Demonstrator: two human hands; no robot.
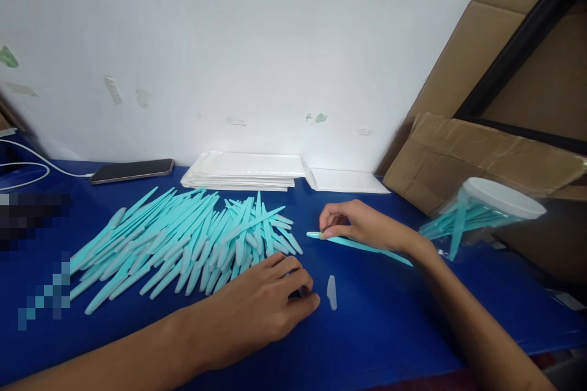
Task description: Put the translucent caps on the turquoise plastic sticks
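Slim teal plastic stick, lying nearly flat, tip pointing left, small translucent cap lying flat nearby

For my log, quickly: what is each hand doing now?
Left hand: curled on the table, grip cannot be told.
Right hand: closed on a teal stick.

The single view came from a camera worn on the person's head, looking forward and down over a blue table toward the white wall behind its far edge. It sat close. Both forearms entered from the bottom edge, with the left hand low at centre and the right hand just beyond it, on a turquoise stick near mid-frame. A heap of turquoise sticks filled the left middle. A stack of white trays lay against the wall, and cardboard sheets closed the right side. The table's far edge ran slightly tilted, and heights looked squeezed.
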